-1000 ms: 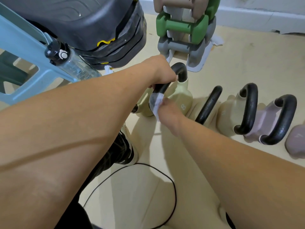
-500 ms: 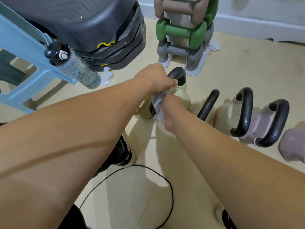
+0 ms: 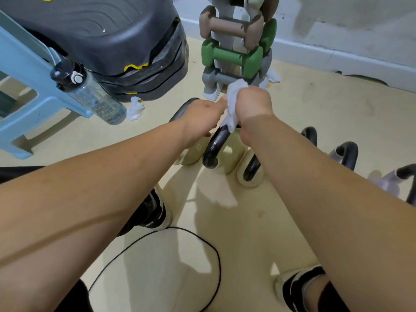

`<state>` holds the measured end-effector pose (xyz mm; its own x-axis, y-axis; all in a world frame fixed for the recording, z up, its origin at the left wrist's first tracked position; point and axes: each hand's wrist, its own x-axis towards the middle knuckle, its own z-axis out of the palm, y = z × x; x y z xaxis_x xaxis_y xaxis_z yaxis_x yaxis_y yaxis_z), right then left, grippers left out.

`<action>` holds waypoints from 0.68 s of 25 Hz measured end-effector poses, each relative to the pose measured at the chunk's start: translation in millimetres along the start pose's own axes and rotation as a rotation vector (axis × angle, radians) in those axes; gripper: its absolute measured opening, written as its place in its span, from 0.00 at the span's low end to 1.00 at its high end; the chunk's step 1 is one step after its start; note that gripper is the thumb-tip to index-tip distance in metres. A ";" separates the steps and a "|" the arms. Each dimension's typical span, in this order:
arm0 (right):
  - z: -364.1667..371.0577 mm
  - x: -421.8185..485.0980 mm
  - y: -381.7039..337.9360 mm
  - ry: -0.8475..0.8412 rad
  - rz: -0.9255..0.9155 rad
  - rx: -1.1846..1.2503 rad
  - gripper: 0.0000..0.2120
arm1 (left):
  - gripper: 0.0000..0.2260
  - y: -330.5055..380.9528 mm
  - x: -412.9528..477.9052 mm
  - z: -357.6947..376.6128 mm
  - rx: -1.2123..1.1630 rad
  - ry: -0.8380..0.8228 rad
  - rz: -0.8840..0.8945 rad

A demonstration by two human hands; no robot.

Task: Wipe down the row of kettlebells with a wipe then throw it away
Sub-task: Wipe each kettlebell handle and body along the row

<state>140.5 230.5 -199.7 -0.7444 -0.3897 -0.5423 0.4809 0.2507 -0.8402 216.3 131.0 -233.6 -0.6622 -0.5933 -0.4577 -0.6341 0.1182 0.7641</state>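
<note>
Crumpled white wipe [image 3: 233, 99], in right hand [image 3: 254, 103], on kettlebell handle [image 3: 215, 145]

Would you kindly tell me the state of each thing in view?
right hand: grips the wipe
wipe: crumpled, against the kettlebell handle
left hand: beside the wipe, grip unclear
kettlebell: upright on floor
water bottle: capped, tilted
green dumbbell: racked
</note>
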 end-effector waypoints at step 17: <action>-2.4 26.5 27.0 0.123 0.125 -0.136 0.06 | 0.10 -2.0 0.3 15.0 0.683 0.200 0.488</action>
<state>132.7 229.0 -236.8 -0.7376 -0.2389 -0.6315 0.5125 0.4108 -0.7540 211.4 142.4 -242.1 -0.8808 -0.4734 -0.0116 -0.4410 0.8111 0.3843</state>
